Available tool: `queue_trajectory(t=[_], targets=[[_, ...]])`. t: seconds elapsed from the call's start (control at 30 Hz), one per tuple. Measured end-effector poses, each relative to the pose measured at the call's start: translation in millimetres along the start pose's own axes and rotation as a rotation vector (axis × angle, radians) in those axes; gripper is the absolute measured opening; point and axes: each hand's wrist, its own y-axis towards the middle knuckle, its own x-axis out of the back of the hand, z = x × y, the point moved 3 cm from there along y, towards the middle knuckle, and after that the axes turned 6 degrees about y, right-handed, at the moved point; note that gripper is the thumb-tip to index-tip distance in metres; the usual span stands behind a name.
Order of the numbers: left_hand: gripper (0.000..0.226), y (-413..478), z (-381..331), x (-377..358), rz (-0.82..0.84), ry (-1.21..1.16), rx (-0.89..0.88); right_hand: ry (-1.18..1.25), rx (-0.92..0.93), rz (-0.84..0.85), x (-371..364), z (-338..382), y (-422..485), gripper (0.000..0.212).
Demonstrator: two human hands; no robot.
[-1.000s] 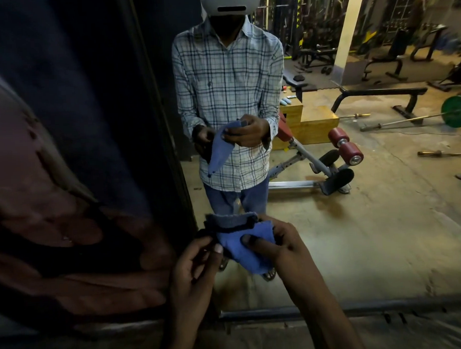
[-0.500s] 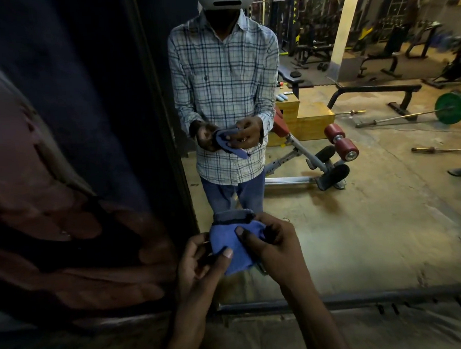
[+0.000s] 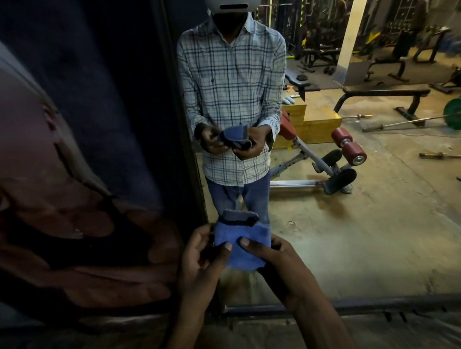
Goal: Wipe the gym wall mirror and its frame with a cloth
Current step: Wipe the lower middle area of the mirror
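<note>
Two hands are pinching the blue cloth (image 3: 239,236) between thumbs and fingers (image 3: 248,243), left hand (image 3: 199,256) and right hand (image 3: 275,254) together, just short of the mirror (image 3: 360,234). Folding it into a flat, firm pad is probably paying off before reaching the frame (image 3: 180,123) left of the fingers.

The folded blue terry cloth (image 3: 237,231) is held up before the lower left corner of the large wall mirror (image 3: 374,233), near its dark metal frame (image 3: 391,301).

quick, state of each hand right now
Left hand: pinches the blue cloth, thumb on its front.
Right hand: pinches the same cloth, thumb on its front.
</note>
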Motion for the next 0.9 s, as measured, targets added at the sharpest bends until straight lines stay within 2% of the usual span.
queue_trajectory(t=[0.1,0.2,0.23,0.33,0.4,0.5,0.57,0.7,0.8,0.9], targets=[[0.031,12,1,4,0.026,0.023,-0.055,-0.041,0.048,0.001,-4,-2,2,0.051],[0.037,23,4,14,0.037,0.090,-0.109,-0.005,0.087,-0.048,-7,-7,4,0.072],[0.040,27,5,19,0.027,0.133,-0.132,-0.008,0.111,-0.078,-6,-7,3,0.072],[0.039,45,7,37,-0.028,0.334,-0.252,-0.060,0.200,-0.188,-3,0,3,0.048],[0.042,60,3,48,-0.056,0.504,-0.378,-0.094,0.254,-0.265,1,6,6,0.042],[0.054,81,-10,57,-0.084,0.761,-0.575,-0.197,0.386,-0.356,3,23,11,0.032],[0.064,94,-21,58,-0.110,0.914,-0.678,-0.275,0.494,-0.397,-3,36,14,0.014],[0.075,117,-36,49,-0.098,1.184,-0.875,-0.490,0.759,-0.474,-19,58,25,0.026],[0.080,130,-34,42,-0.070,1.296,-0.938,-0.759,1.002,-0.484,-33,67,38,0.033],[0.085,134,-20,37,-0.061,1.365,-0.960,-0.918,1.120,-0.432,-36,64,57,0.031]])
